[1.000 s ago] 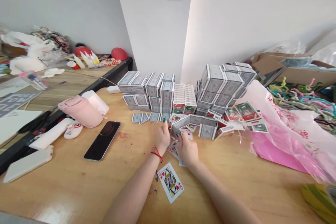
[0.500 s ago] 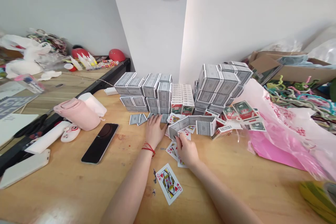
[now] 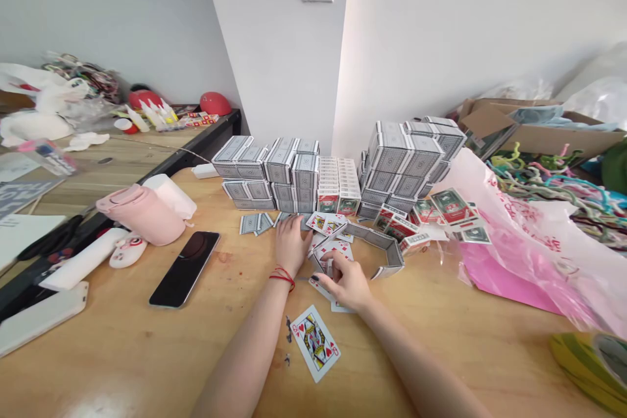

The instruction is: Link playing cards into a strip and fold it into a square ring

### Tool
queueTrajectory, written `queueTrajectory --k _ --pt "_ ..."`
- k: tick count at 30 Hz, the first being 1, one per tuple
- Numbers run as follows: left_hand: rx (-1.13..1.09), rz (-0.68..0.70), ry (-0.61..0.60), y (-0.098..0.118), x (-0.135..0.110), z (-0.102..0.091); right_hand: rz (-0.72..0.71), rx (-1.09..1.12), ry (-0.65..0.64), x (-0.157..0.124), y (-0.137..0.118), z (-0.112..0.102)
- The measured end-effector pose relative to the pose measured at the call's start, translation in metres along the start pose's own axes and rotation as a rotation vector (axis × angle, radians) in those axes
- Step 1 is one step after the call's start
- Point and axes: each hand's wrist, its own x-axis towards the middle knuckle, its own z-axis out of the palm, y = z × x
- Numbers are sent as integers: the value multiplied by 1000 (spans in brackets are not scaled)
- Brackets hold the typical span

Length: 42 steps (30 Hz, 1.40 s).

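My left hand (image 3: pixel 290 247) lies with its fingers stretched forward over face-down grey-backed playing cards (image 3: pixel 283 216). Its thumb is close to the left end of a strip of joined playing cards (image 3: pixel 368 235), which stands on edge, bent into an open ring. My right hand (image 3: pixel 349 284) has thumb and forefinger at the near left end of this strip, apparently on either side of it; the fingertips partly hide the contact. Loose face-up cards (image 3: pixel 325 223) lie inside and around the strip. Closer to me is a queen of hearts (image 3: pixel 315 343).
Stacked blocks of grey-backed cards (image 3: pixel 296 176) (image 3: pixel 406 157) stand at the back, with card boxes (image 3: pixel 339 179) between. A phone (image 3: pixel 185 269), pink cup (image 3: pixel 142 212) and mouse (image 3: pixel 128 251) are left. Right are pink plastic (image 3: pixel 509 274) and yellow tape (image 3: pixel 582 366).
The strip's right part has swung open toward me, so the strip now forms a wider ring. My right hand has shifted slightly down, its thumb farther from the forefinger. My left hand has barely moved.
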Motion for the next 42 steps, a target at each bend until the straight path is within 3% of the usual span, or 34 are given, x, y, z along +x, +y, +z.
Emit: queueTrajectory --k 3,10,18,23,31,42 --pt "-61 -36 21 -1 -1 0 31 101 31 0 2 -1" --pt "-208 -88 62 -4 -1 0 211 201 272 6 9 7" --pt "25 5 -157 3 1 -3 218 246 217 5 14 10" --pt "108 14 -211 6 0 -8 201 227 202 6 12 9" --pt "105 48 -188 4 -1 -8 213 241 192 7 12 10" --pt "-18 -29 -54 1 1 3 219 241 183 7 14 10"
